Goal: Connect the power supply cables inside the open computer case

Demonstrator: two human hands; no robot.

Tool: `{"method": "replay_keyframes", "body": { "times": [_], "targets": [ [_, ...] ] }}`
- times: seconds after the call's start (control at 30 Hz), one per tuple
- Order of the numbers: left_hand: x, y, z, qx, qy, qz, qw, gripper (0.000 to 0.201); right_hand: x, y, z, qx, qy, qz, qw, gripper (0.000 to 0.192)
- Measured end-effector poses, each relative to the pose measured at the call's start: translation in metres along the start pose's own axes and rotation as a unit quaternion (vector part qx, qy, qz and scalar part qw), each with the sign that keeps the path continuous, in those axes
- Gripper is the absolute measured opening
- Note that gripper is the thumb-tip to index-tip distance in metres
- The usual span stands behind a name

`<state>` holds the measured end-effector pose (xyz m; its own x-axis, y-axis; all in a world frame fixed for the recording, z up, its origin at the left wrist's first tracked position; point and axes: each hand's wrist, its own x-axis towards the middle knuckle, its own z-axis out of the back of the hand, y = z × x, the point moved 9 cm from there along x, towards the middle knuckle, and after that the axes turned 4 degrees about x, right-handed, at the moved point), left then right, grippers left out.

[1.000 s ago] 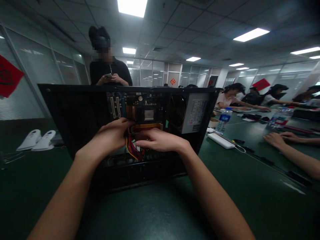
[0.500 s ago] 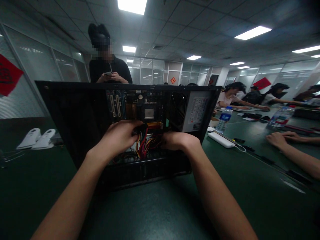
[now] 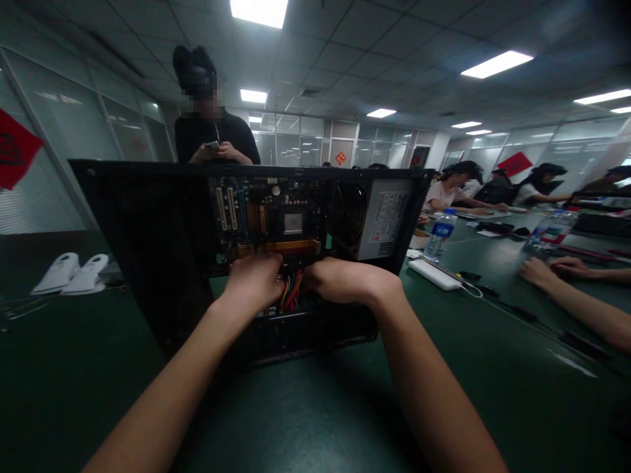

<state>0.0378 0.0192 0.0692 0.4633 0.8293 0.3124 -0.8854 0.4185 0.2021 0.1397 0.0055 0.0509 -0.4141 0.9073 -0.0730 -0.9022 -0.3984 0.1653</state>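
Note:
An open black computer case [image 3: 148, 236] lies on its side on the dark green table [image 3: 305, 420], its inside facing me. Inside are a motherboard [image 3: 276, 220], a fan [image 3: 348, 217] and a grey power supply [image 3: 387, 220]. My left hand [image 3: 254, 279] and my right hand [image 3: 340, 279] are both inside the lower part of the case, fingers curled around a bundle of red, yellow and black cables [image 3: 290, 295]. The fingertips are hidden behind the hands, so the exact grip is unclear.
A person in black [image 3: 214, 141] stands behind the case with a phone. Another person's forearms [image 3: 576, 289] rest on the table at right. A water bottle [image 3: 440, 236], a white power strip [image 3: 434, 274] and cables lie there. Two white devices [image 3: 73, 274] sit at left.
Both my hands have dropped lower in the case and come closer together over the cable bundle. The case and the people around have stayed in place.

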Motion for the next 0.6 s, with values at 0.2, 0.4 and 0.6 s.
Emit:
{"method": "replay_keyframes", "body": {
  "times": [0.2,0.4,0.6],
  "targets": [
    [-0.007,-0.012,-0.021,-0.134,0.091,-0.144,0.976,0.035,0.006,0.013,-0.007,0.019,0.011,0.056,0.998,0.038],
    [-0.014,-0.008,-0.005,-0.196,0.116,-0.166,0.959,0.041,0.031,0.005,-0.041,0.03,0.123,0.075,0.989,0.052],
    [-0.014,0.008,0.005,-0.156,0.105,-0.125,0.974,0.045,0.054,-0.017,-0.072,-0.019,0.17,-0.051,0.984,0.041]
  ]
}}
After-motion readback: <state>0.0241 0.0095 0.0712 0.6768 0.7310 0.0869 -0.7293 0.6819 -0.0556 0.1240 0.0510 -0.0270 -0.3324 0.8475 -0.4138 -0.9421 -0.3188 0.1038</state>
